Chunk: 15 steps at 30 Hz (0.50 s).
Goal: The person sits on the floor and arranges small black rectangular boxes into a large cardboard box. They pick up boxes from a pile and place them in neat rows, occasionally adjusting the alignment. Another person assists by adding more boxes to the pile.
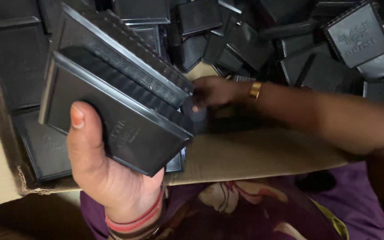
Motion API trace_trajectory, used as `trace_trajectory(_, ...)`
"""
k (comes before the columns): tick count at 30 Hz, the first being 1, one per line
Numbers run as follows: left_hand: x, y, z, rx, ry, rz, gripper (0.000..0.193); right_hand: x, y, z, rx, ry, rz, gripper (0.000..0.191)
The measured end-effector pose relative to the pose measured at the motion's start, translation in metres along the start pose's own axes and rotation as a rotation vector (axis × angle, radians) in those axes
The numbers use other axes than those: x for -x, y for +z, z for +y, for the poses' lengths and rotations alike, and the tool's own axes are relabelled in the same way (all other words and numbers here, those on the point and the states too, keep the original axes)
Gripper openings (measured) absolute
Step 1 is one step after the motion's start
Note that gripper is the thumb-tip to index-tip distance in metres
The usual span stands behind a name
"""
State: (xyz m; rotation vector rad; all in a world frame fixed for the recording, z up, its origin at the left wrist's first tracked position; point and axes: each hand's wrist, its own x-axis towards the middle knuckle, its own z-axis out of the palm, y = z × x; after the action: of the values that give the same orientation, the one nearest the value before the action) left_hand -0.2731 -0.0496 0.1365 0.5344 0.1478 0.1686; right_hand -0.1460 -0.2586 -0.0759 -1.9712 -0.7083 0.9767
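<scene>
The left hand grips a stack of black lids, thumb on top, fingers hidden underneath. At three o'clock from it, the right hand reaches into the cardboard box; I cannot tell whether its fingers hold the black lid under them.

Your left hand grips a stack of black lids above a cardboard box; your right hand reaches among loose black lids inside.

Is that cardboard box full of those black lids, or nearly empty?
Partly full: black lids pile along the far side, while bare cardboard box floor shows nearer the person.
</scene>
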Motion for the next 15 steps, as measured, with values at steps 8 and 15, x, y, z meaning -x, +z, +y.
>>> trace_trajectory(8,-0.001,0.002,0.0,-0.02,-0.034,-0.031,0.032,0.002,-0.005,0.01,0.03,-0.015,-0.251,0.071)
trace_trajectory(15,-0.004,-0.002,0.003,0.008,-0.102,0.01,0.031,0.03,0.006,0.025,0.922,-0.123,0.091,0.041)
